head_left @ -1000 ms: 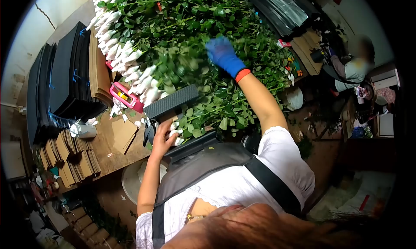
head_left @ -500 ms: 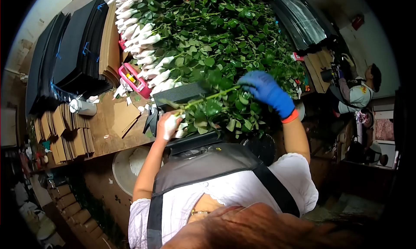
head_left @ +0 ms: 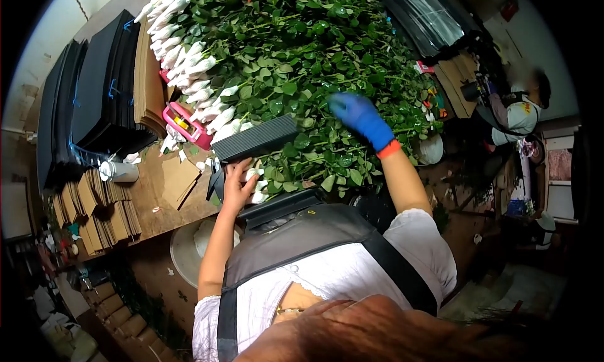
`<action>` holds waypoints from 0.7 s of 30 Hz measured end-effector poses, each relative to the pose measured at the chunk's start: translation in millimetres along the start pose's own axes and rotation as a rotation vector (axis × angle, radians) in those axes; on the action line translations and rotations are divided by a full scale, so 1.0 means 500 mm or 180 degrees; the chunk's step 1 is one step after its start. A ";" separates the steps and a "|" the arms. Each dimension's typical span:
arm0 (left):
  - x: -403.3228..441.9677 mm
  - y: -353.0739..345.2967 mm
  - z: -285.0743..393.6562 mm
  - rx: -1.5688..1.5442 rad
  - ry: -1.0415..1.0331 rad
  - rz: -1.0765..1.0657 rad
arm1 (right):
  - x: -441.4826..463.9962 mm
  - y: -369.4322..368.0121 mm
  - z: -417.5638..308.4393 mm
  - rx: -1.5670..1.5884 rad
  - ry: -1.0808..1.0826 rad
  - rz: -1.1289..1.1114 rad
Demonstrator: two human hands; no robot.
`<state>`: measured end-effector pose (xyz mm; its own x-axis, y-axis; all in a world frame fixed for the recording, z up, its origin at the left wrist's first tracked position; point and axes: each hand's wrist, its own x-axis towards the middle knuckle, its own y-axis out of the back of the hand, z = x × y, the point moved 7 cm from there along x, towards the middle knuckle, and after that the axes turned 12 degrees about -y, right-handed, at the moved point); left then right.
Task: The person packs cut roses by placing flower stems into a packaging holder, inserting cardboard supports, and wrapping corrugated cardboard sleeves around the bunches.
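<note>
Long leafy stems cover the table, their heads in white sleeves lined up on the left. My bare left hand rests beside the lowest white-sleeved heads, fingers apart, below a ridged dark grey block. Over the leaves to the right is my right hand in a blue glove with an orange cuff. Its fingers are blurred, so their grip cannot be made out. Black scissors lie just left of my left hand.
Stacks of black sheets, folded cardboard, a pink tape dispenser and a white cup stand at the left. Plastic-wrapped material is at the upper right. A co-worker is at the far right.
Half a second ago a stem stretched between my hands, with a white-sleeved head at my left hand; now neither shows there. My right hand has moved up and left over the leaves.
</note>
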<state>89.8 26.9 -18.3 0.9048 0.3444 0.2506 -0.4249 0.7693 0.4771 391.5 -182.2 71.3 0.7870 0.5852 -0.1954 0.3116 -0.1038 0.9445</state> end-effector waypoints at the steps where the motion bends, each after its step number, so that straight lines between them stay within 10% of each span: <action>1: -0.001 -0.002 -0.001 -0.0014 -0.0008 0.0005 | 0.038 0.022 0.024 0.0395 -0.0057 0.0751; 4: 0.001 0.000 0.005 0.0108 -0.0027 -0.0053 | 0.159 -0.010 0.076 -0.1942 -0.0265 0.1901; 11: -0.003 -0.002 -0.003 0.0126 0.0087 -0.0025 | 0.189 0.089 0.050 -0.1474 0.0128 0.0352; 15: -0.002 -0.003 -0.011 0.0149 0.0041 -0.0047 | 0.059 0.332 -0.008 -0.1063 0.1446 0.3236; 19: 0.001 -0.002 -0.008 0.0081 0.0046 -0.0062 | 0.150 0.240 0.046 -0.1637 0.0625 0.0638; 21: -0.003 -0.005 -0.025 0.0141 -0.0121 -0.0021 | 0.109 0.317 0.050 -0.1516 0.0986 0.1995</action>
<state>89.8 31.0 -30.2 0.9062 0.3180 0.2787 -0.4206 0.7465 0.5156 497.0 -187.1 203.5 0.5362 0.7337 0.4173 -0.4462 -0.1733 0.8780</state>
